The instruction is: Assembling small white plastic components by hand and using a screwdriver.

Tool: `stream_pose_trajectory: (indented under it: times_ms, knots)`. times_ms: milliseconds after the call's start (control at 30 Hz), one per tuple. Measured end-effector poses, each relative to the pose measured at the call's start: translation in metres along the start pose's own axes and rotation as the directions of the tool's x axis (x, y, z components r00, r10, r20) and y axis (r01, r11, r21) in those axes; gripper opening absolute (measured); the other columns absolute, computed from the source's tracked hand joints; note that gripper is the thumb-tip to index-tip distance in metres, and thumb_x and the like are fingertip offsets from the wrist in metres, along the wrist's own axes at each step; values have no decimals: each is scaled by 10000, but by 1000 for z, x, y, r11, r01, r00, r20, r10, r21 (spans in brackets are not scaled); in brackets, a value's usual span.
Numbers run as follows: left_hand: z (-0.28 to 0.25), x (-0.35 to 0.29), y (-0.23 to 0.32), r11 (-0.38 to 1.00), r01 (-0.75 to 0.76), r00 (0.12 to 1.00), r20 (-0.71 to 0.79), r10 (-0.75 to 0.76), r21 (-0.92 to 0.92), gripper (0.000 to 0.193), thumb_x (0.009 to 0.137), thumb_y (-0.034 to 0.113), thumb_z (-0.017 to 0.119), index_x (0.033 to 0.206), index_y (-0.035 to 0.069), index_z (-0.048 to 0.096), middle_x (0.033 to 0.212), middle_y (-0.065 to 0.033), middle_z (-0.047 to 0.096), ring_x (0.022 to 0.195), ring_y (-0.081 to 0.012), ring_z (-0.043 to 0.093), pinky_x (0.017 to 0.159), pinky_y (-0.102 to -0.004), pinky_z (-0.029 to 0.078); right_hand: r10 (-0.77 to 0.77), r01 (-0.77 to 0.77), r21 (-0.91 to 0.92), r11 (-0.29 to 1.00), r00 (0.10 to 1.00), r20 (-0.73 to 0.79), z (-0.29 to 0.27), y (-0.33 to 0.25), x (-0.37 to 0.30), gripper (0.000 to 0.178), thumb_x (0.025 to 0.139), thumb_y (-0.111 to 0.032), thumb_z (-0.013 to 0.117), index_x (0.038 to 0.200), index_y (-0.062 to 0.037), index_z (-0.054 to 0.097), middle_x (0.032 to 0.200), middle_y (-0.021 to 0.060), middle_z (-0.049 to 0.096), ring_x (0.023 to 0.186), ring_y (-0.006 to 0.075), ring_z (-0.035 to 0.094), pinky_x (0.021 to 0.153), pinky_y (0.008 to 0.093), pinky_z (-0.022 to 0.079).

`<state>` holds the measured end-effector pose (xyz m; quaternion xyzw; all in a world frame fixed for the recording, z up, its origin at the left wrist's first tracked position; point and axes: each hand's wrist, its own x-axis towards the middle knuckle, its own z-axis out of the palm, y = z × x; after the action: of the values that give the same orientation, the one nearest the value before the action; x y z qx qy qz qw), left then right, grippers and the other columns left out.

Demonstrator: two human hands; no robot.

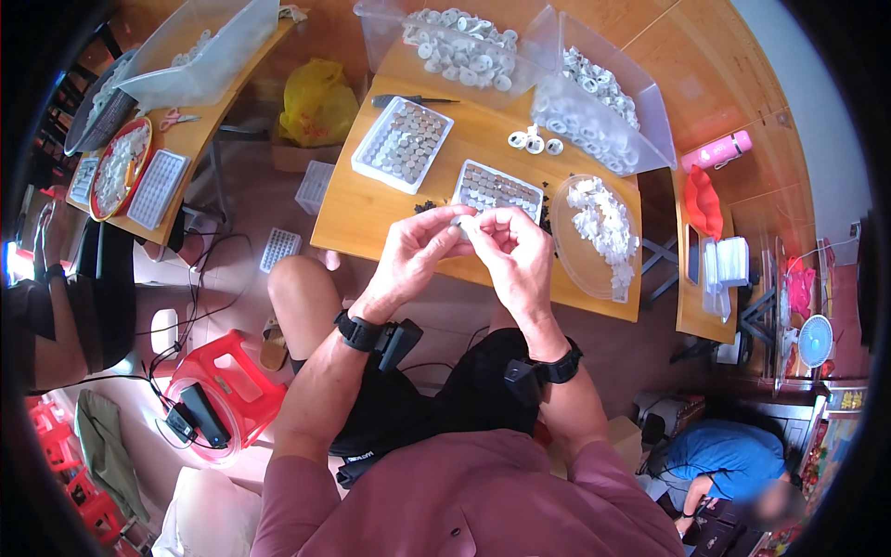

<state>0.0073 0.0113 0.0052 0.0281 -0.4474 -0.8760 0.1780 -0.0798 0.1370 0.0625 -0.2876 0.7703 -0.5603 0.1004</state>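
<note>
Over the table's front edge, my left hand and my right hand meet at the fingertips. Both pinch a small white part, whose exact kind is too small to tell. Just beyond my fingers lies a white tray with rows of silver round discs, partly hidden by my hands. A second white tray, also filled with silver discs, sits further left. To the right, a pile of small white pieces rests on a clear round lid. Tiny black parts lie near my left fingertips.
Clear bins of white round parts stand at the table's back. A dark-handled tool lies behind the left tray. Three round white pieces sit mid-table. A red stool is at left. Other people are at left and lower right.
</note>
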Motion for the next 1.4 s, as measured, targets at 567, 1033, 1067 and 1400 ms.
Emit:
stream_pose_trajectory:
  times_ms: [567,1033,1067,1400]
  knots:
    - [-6,3,0,989,140,987,-90,-136,44,324,990,110,604,1293,-4,596,1105,-84,683,985,-140,667,935,-304,557,60,-66,52,997,993,104,-1,-3,-1,103,841,-68,730,917,-8,694,783,34,707,675,71,632,624,247,510]
    - [2,3,-3,997,44,999,21,-43,-57,346,1009,84,555,1339,-19,554,1209,-101,647,1064,-163,651,993,-334,533,43,-42,72,997,999,-12,-7,3,3,130,853,-117,763,897,-17,693,778,-2,691,630,29,567,578,215,463]
    - [3,2,-3,998,35,999,7,-35,-60,343,1009,79,552,1338,-20,553,1228,-105,639,1077,-170,648,996,-340,533,44,-43,72,996,999,-11,-7,3,2,130,853,-117,763,897,-17,693,778,-2,691,630,29,567,578,215,463]
    - [1,1,-6,1000,8,1000,-25,-9,-20,276,1008,30,520,1265,-47,586,1283,-131,603,1122,-194,627,983,-354,552,-39,37,-69,997,999,-28,0,-2,-4,111,853,-107,754,883,-29,681,767,3,684,617,45,564,564,234,462]
